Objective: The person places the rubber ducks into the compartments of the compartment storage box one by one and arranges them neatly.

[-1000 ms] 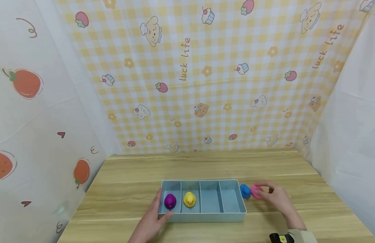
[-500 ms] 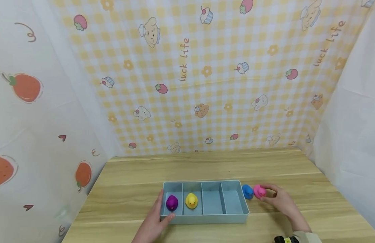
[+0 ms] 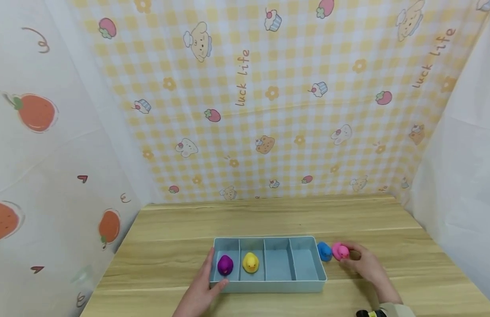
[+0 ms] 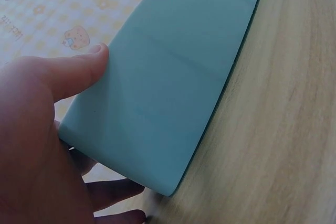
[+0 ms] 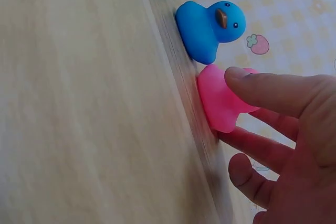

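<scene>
A pale blue divided box (image 3: 274,287) lies on the wooden table. My left hand (image 3: 199,286) grips its left end, the thumb at the front rim and the fingers round the end wall, as the left wrist view also shows. Inside, a purple rubber duck (image 3: 225,265) sits in the leftmost compartment and a yellow rubber duck (image 3: 250,262) in the one beside it. To the right of the box, my right hand (image 3: 364,264) pinches a pink rubber duck (image 5: 218,100) between thumb and fingers. A blue rubber duck (image 5: 199,32) stands between the pink one and the box.
The wooden table (image 3: 181,220) reaches back to a yellow checked cloth (image 3: 245,123) with cartoon prints. White cloth hangs on both sides. Two more compartments (image 3: 278,262) make up the right half of the box.
The pink duck showed its round base a second ago; now it is turned upright, head toward my right hand. The left hand stays on the box. The head view has shifted slightly.
</scene>
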Tool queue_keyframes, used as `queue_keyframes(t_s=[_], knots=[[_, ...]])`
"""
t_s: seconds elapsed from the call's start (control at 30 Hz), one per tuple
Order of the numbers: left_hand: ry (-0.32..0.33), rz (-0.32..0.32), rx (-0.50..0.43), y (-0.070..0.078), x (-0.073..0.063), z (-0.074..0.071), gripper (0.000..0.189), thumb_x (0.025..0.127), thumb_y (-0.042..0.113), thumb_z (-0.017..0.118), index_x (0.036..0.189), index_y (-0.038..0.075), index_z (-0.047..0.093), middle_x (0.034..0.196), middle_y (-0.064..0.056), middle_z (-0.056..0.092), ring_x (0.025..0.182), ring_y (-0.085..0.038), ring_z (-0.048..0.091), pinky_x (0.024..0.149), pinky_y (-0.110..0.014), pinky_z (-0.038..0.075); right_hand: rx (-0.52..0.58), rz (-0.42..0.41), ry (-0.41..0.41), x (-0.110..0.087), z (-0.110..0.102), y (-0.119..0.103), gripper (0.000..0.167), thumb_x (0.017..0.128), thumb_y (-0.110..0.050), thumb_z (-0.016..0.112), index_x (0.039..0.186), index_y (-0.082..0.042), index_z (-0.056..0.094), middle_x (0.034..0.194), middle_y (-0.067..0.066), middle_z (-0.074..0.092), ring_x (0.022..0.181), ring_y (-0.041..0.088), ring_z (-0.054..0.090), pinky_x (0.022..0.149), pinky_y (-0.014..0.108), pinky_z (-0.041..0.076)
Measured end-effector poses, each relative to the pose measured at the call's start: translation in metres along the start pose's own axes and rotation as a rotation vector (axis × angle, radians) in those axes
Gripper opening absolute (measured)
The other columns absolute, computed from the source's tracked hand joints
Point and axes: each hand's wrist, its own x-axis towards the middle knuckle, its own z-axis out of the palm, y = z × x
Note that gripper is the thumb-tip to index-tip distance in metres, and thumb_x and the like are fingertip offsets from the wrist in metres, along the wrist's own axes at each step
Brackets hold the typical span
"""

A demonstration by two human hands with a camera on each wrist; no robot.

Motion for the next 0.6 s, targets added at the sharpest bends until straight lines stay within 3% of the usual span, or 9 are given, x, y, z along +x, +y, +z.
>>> queue_keyframes(t_s=[0.3, 0.5, 0.6], knots=[[-0.008, -0.020, -0.004, 0.001, -0.002, 0.002, 0.090, 0.089, 0.047, 0.061, 0.155, 0.015, 0.008, 0.154, -0.027, 0.022, 0.135, -0.051, 0.029, 0.104, -0.068, 0.031, -0.048, 0.051, 0.017, -0.002, -0.003, -0.003, 0.056, 0.085, -0.029, 0.072, 0.127, 0.002, 0.056, 0.125, 0.031, 0.056, 0.111, 0.049, 0.055, 0.084, 0.057, 0.049], [0.004, -0.008, -0.007, 0.000, -0.002, 0.001, 0.089, 0.090, 0.045, 0.061, 0.154, 0.012, 0.009, 0.154, -0.027, 0.022, 0.135, -0.051, 0.029, 0.105, -0.067, 0.030, -0.050, 0.057, 0.053, 0.000, -0.007, -0.014, 0.057, 0.085, -0.036, 0.072, 0.127, 0.000, 0.057, 0.123, 0.026, 0.059, 0.096, 0.032, 0.056, 0.071, 0.033, 0.047], [0.003, -0.009, -0.009, 0.001, -0.001, 0.000, 0.089, 0.090, 0.045, 0.061, 0.154, 0.012, 0.010, 0.154, -0.027, 0.022, 0.136, -0.050, 0.029, 0.106, -0.067, 0.030, -0.046, 0.055, 0.050, 0.000, -0.009, -0.019, 0.058, 0.084, -0.040, 0.072, 0.127, -0.003, 0.058, 0.122, 0.023, 0.061, 0.094, 0.027, 0.054, 0.069, 0.028, 0.043]])
